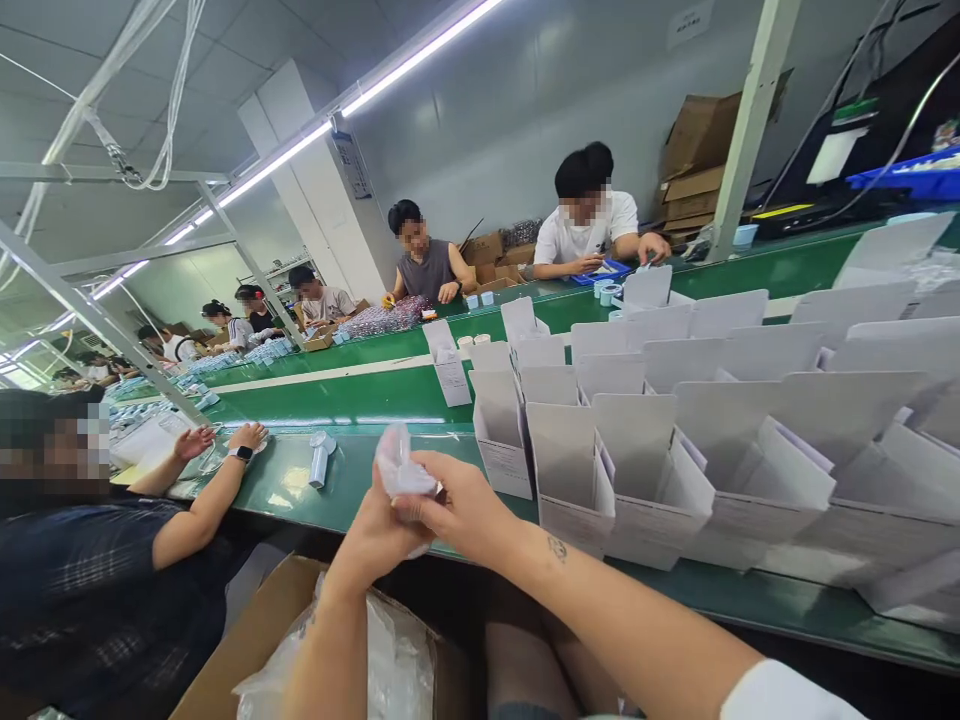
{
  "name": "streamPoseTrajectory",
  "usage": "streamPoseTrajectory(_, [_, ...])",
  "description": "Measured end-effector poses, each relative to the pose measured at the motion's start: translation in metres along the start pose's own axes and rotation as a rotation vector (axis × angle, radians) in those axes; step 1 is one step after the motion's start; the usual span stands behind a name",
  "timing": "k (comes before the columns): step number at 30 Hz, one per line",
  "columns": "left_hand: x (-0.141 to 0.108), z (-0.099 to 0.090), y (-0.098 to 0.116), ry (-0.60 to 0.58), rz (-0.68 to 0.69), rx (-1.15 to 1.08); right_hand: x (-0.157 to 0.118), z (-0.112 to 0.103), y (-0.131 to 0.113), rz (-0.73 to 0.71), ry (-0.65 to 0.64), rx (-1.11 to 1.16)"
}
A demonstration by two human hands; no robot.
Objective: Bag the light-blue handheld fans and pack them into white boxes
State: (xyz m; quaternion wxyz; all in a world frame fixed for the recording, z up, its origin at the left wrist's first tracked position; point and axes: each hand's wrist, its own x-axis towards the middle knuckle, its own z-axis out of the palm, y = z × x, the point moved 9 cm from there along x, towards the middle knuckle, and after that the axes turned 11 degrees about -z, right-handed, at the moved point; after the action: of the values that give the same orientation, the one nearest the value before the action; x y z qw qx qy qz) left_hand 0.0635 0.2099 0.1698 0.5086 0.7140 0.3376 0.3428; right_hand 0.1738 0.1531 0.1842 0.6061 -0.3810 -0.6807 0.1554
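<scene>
My left hand (371, 530) and my right hand (461, 500) meet in front of me, both closed on a pale item in a clear plastic bag (405, 465). The bag's top bunches up above my fingers, and the lower part is covered by them. A light-blue handheld device (319, 462) with a round head lies on the green bench (292, 498), ahead and left of my hands. Rows of open white boxes (568, 470) stand to the right with their lids raised, the nearest ones beside my right hand.
Below my left forearm is a cardboard carton (259, 625) holding clear plastic bags (401, 660). A co-worker (97, 560) sits close on the left, hands over the bench. Other people work across the green line, with light-blue parts (480, 300) before them.
</scene>
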Motion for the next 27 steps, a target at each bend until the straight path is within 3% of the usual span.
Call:
streamPoseTrajectory(2, [0.012, -0.007, -0.007, 0.096, -0.070, -0.023, -0.003, -0.013, -0.001, -0.024, 0.076, -0.080])
streamPoseTrajectory(4, [0.026, -0.031, 0.003, 0.338, -0.013, -0.198, -0.009, -0.028, 0.007, 0.024, 0.142, -0.253])
streamPoseTrajectory(5, [0.031, -0.045, 0.012, 0.470, 0.057, -0.321, -0.013, -0.032, 0.015, 0.088, 0.124, -0.385])
streamPoseTrajectory(7, [0.044, -0.060, 0.031, 0.633, 0.204, -0.580, -0.020, -0.034, 0.037, 0.285, -0.051, -0.693])
streamPoseTrajectory(9, [0.069, -0.052, 0.043, 0.627, 0.238, -0.781, -0.029, -0.031, 0.058, 0.476, -0.289, -0.928])
streamPoseTrajectory(11, [0.100, -0.026, 0.047, 0.515, 0.152, -0.900, -0.033, -0.028, 0.067, 0.560, -0.429, -1.034])
streamPoseTrajectory(14, [0.131, 0.019, 0.041, 0.354, -0.020, -0.879, -0.029, -0.026, 0.064, 0.548, -0.452, -1.077])
streamPoseTrajectory(16, [0.135, 0.033, 0.038, 0.322, -0.037, -0.784, -0.029, -0.028, 0.062, 0.555, -0.456, -1.099])
streamPoseTrajectory(21, [0.115, 0.016, 0.056, 0.384, 0.233, -0.682, -0.030, -0.034, 0.063, 0.569, -0.495, -1.058])
streamPoseTrajectory(24, [0.111, 0.015, 0.063, 0.391, 0.242, -0.535, -0.029, -0.033, 0.064, 0.547, -0.495, -1.031])
streamPoseTrajectory(27, [0.107, 0.024, 0.073, 0.526, 0.220, -0.167, -0.027, -0.030, 0.064, 0.524, -0.479, -1.040])
